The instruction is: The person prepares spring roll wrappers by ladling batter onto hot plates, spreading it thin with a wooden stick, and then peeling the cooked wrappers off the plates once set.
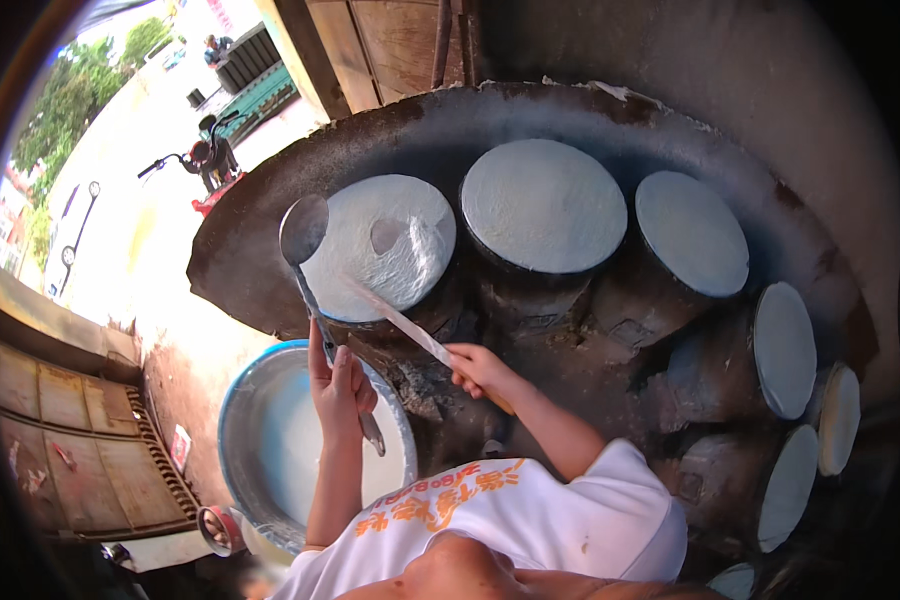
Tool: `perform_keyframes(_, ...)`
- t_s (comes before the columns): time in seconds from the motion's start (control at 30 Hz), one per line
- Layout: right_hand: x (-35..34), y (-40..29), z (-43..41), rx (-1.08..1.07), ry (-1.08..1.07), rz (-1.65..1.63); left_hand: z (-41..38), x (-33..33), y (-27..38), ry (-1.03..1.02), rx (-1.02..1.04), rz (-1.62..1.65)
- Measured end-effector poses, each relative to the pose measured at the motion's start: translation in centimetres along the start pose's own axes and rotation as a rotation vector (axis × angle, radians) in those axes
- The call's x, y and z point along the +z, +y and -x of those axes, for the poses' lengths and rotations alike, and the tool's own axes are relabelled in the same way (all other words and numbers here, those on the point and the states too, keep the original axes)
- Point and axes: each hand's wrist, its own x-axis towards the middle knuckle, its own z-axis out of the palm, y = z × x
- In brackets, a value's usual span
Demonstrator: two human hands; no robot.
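Observation:
My left hand [343, 386] grips the long handle of a metal ladle [304, 229], its bowl raised beside the nearest round griddle's left edge. In my right hand [480, 369] is a long flat wooden spatula [409, 324], tilted with its blurred tip over that griddle; whether it touches is unclear. Pale wet batter [360, 210] covers most of the griddle, with a grey patch near its middle and a shiny, wrinkled area at the right. Below my left hand, a large blue-rimmed basin [229, 427] contains white liquid batter [300, 457], partly hidden by my forearm.
Several more drum stoves with pale-coated tops curve rightward, including a griddle [544, 206] and another [692, 232]. Behind them stands a curved, rusty metal screen [435, 124]. A red tin [225, 530] is beside the basin. Outdoors are a motorbike [208, 157] and a distant person [216, 51].

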Motion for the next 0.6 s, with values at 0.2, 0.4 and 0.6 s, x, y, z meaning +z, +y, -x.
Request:
perform_keyframes(0.2,-10.6,-3.6,-5.5,-0.116,0.192,-0.147,-2.3,4.5,-2.3,-0.034,-0.087,-0.056)
perform_keyframes(0.4,-8.2,-0.7,-6.3,-0.103,0.066,0.086,-4.1,4.8,-3.7,-0.044,-0.061,-0.070)
perform_keyframes(0.6,-12.7,-2.3,-8.9,-0.546,0.662,0.767,-5.2,9.5,-5.6,-0.049,-0.170,-0.116)
